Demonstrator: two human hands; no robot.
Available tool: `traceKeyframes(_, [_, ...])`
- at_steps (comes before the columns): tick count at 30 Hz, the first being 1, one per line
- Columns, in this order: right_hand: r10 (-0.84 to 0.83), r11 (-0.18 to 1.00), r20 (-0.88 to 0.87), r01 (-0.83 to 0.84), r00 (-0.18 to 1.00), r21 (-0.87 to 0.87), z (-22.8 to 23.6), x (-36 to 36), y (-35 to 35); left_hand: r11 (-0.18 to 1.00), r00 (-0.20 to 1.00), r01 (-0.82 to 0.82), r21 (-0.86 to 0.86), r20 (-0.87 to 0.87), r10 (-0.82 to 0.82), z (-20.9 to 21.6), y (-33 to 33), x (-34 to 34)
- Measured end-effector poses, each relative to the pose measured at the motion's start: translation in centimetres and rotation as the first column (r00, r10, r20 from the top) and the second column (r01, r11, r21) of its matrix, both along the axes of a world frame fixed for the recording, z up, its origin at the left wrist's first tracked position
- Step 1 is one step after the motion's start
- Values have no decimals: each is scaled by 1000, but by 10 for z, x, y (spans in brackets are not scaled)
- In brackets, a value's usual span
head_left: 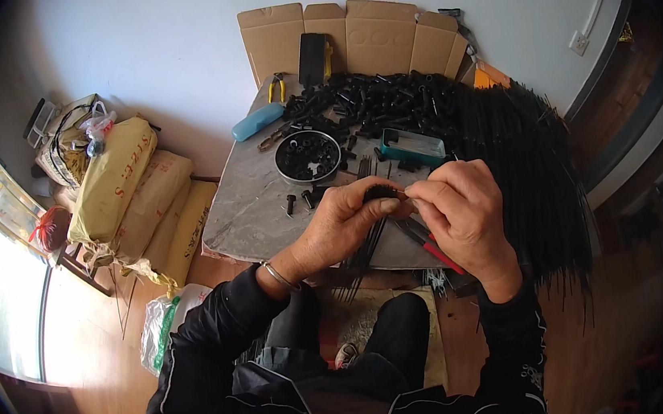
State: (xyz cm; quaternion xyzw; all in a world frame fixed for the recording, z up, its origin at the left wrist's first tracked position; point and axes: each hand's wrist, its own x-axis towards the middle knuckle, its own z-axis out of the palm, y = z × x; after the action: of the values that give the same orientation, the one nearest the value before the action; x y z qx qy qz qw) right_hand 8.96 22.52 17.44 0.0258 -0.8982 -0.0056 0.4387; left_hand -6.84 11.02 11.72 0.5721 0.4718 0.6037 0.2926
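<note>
You have two hands up over the near edge of one bench [246, 204]. Your left hand [334, 227] has a firm grip on one black piece with a toothed edge [381, 192], held between thumb and fingers above the bench. Your right hand [461, 209] has a narrow grip, thumb and fingertips pinched together just beside that piece; what lies between them is too small to tell.

In front of you are one round bowl [310, 182] of small black parts, one teal tray [407, 154], one light-blue case [258, 122], one yellow-handled tool [277, 89] and one red-handled tool [443, 258] below your hands. Two short black pieces [291, 204] stand near the bowl. The heap of black parts [393, 102] and the bundle of thin black rods [522, 171] at your right are too many to count.

At least three sacks [115, 181] are stacked at your left: the upper yellow one carries large red lettering, and the lowest yellow one dark lettering. Your right sleeve [523, 340] bears a small pale print, too blurred to read. One bangle [281, 278] circles your left wrist.
</note>
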Motion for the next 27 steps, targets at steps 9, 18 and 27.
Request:
traceKeyframes(9, [45, 991, -9, -46, 999, -123, -9, 1, 2, 1000, 1000, 25, -10, -4, -25, 2, -2, 2])
traceKeyframes(18, [153, 967, 82, -133, 985, -218, 0, 5, 12, 994, 983, 101, -28, -152, -104, 2, 1, -8])
traceKeyframes(27, [216, 934, 76, -184, 973, -307, -10, -11, 12, 986, 918, 167, 16, -367, -150, 4, 7, -27])
